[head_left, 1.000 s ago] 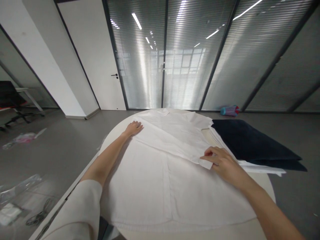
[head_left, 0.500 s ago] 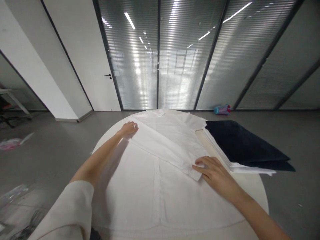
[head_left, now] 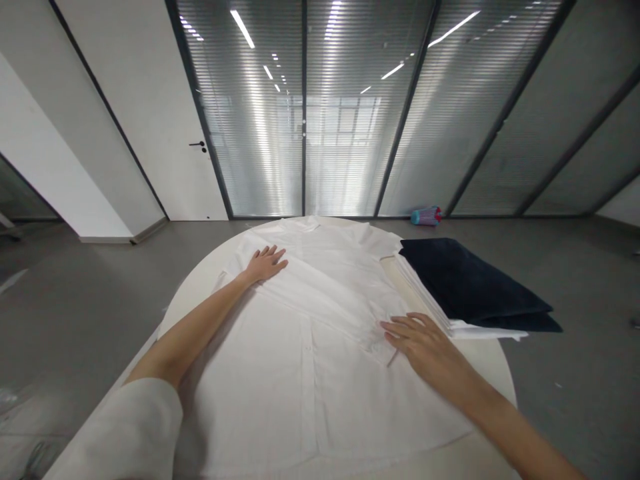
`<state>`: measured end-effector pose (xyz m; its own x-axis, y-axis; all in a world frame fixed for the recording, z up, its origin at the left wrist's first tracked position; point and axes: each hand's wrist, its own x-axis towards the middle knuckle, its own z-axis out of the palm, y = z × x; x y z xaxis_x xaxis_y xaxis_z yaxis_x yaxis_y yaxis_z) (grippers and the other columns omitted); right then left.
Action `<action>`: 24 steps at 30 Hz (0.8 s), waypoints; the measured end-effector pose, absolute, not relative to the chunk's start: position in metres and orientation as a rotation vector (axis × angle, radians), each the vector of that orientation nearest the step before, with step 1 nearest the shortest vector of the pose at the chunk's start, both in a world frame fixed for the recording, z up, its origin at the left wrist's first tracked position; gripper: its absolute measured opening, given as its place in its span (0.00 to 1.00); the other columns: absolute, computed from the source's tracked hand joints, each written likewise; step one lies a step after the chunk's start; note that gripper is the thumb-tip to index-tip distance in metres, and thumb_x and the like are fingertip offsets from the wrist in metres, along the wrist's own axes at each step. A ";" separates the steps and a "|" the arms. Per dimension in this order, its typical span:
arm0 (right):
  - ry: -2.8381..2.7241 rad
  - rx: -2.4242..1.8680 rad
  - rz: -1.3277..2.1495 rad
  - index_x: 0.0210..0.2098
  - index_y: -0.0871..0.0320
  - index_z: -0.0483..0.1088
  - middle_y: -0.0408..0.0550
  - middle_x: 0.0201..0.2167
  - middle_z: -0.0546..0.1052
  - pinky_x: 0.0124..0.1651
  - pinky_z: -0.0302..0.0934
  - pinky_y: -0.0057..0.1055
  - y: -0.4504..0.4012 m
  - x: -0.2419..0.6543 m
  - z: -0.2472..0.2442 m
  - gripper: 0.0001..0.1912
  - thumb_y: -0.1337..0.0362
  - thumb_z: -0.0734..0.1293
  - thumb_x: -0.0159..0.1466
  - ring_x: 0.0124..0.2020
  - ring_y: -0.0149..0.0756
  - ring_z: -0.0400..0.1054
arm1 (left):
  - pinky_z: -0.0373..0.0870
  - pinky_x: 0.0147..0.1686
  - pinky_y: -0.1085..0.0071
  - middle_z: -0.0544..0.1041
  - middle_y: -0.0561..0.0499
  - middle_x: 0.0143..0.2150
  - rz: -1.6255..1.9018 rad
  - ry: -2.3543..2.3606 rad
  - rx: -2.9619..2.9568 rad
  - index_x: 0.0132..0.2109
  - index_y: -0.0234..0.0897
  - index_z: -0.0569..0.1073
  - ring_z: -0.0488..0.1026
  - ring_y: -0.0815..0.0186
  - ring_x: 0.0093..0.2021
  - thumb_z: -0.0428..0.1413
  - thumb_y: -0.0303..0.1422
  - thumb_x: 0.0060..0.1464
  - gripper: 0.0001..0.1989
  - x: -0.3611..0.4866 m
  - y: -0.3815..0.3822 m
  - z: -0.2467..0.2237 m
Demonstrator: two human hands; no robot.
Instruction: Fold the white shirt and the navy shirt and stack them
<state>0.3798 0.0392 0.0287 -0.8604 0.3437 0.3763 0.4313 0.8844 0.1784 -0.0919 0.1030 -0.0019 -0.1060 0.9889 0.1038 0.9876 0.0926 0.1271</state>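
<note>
A white shirt (head_left: 310, 333) lies spread over a round white table (head_left: 487, 363), one sleeve folded across its body. My left hand (head_left: 266, 263) rests flat on the shirt near its far left shoulder, fingers apart. Flat on the folded sleeve's cuff at the right lies my right hand (head_left: 423, 340), also with spread fingers. Neither hand grips the cloth.
A stack of folded clothes, dark navy (head_left: 470, 280) on top of white ones (head_left: 480, 329), sits on the table's right side and overhangs its edge. Beyond, a small blue-and-red object (head_left: 425, 215) lies on the grey floor by a glass wall. A white door (head_left: 165, 133) stands at the left.
My right hand has let go of the sleeve cuff it pinched and now lies flat on it. My left hand has slid slightly onto the shirt. The view has panned to the right.
</note>
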 end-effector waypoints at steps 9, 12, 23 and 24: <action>-2.721 -0.759 0.099 0.63 0.58 0.68 0.55 0.63 0.70 0.65 0.59 0.48 0.042 0.301 0.068 0.24 0.59 0.54 0.74 0.65 0.47 0.61 | 0.52 0.69 0.55 0.61 0.45 0.71 0.434 1.665 2.630 0.69 0.42 0.63 0.55 0.56 0.72 0.42 0.49 0.69 0.28 0.008 0.060 0.011; -2.786 -0.857 0.188 0.71 0.60 0.55 0.57 0.71 0.54 0.70 0.47 0.51 0.052 0.277 0.048 0.35 0.46 0.51 0.73 0.73 0.50 0.45 | 0.42 0.71 0.50 0.51 0.45 0.74 0.358 1.483 2.678 0.73 0.46 0.51 0.47 0.53 0.74 0.44 0.58 0.63 0.38 0.034 0.044 0.004; -2.847 -1.113 0.240 0.73 0.60 0.49 0.57 0.73 0.48 0.72 0.39 0.52 0.075 0.304 0.006 0.41 0.39 0.48 0.71 0.74 0.49 0.40 | 0.37 0.71 0.47 0.45 0.48 0.75 0.253 1.497 2.646 0.74 0.53 0.46 0.39 0.50 0.75 0.48 0.64 0.56 0.46 0.035 0.038 0.002; -2.844 -1.114 0.246 0.73 0.59 0.49 0.57 0.73 0.48 0.72 0.39 0.53 0.075 0.303 0.005 0.41 0.39 0.49 0.70 0.74 0.49 0.40 | 0.36 0.71 0.48 0.45 0.48 0.76 0.261 1.498 2.647 0.74 0.53 0.45 0.39 0.50 0.75 0.48 0.64 0.56 0.46 0.036 0.038 0.002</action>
